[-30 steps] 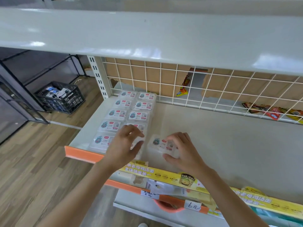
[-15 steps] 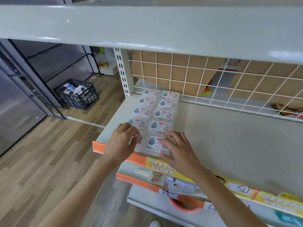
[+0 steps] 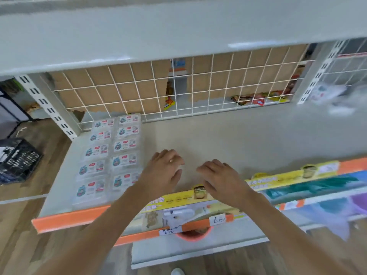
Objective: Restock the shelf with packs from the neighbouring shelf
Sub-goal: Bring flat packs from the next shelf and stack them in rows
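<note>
Over the bare middle of the shelf [image 3: 238, 135], both hands hovered empty, the left hand [image 3: 162, 169] and the right hand [image 3: 220, 177] side by side with fingers loosely curled and gripping nothing. The packs [image 3: 111, 153] lay in 2 neat columns of 5 at the shelf's left end, running from the wire grid [image 3: 178, 92] at the back to the orange front rail [image 3: 73, 217]. The left hand sat just right of the nearest packs, not touching them; the right hand was further off. By my reading, 1 placement was finished and the step in hand was going for more stock. Blurred pale packaging [image 3: 325, 94] showed past the upright at far right, probably the neighbouring shelf. The next move called for a reach that way, then starting a 3rd column beside the 2 laid.
</note>
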Demonstrator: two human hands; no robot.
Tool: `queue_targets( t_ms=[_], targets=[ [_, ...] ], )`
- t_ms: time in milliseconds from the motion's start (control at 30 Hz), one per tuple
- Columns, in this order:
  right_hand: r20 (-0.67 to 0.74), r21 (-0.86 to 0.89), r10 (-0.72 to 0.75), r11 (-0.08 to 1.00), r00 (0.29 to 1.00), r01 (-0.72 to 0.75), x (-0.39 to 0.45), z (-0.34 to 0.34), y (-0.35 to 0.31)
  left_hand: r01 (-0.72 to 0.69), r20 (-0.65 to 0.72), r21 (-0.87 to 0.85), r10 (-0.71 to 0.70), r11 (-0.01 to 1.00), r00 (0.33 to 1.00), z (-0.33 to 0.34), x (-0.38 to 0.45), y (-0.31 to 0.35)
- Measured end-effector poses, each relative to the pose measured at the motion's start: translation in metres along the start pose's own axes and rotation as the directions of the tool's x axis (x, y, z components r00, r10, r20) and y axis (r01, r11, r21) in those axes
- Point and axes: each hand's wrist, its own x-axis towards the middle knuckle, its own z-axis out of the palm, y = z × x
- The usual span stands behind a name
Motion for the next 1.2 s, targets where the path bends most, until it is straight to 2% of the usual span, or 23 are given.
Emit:
queue_targets(
  t_ms=[100,333,500,667,933,1200],
  targets=[
    [-0.004,-0.025,0.086,0.996,0.996,-0.087,-0.039,-0.02,0.041,-0.077,0.05,-0.009,0.077,0.997,0.996,0.018,0.035,0.043],
    [-0.055,-0.053,0.27,0.961,0.961,-0.272,-0.148,-0.081,0.147,-0.218,0.025,-0.051,0.219,0.975,0.975,0.059,0.133,0.178],
    [-0.079,-0.065,0.414,0.906,0.907,-0.419,-0.217,-0.116,0.208,-0.261,0.018,-0.151,0.267,0.953,0.964,0.096,0.185,0.27],
    [-0.145,-0.035,0.533,0.839,0.834,-0.543,-0.258,-0.133,0.256,-0.311,0.044,-0.19,0.325,0.931,0.945,0.117,0.233,0.325],
    [-0.146,0.029,0.61,0.79,0.779,-0.613,-0.291,-0.143,0.339,-0.218,0.05,-0.273,0.24,0.937,0.969,0.162,0.337,0.366],
    [-0.134,-0.029,0.638,0.763,0.759,-0.646,-0.299,-0.172,0.466,0.016,0.133,-0.223,0.015,0.975,0.991,0.212,0.472,0.364]
  ],
)
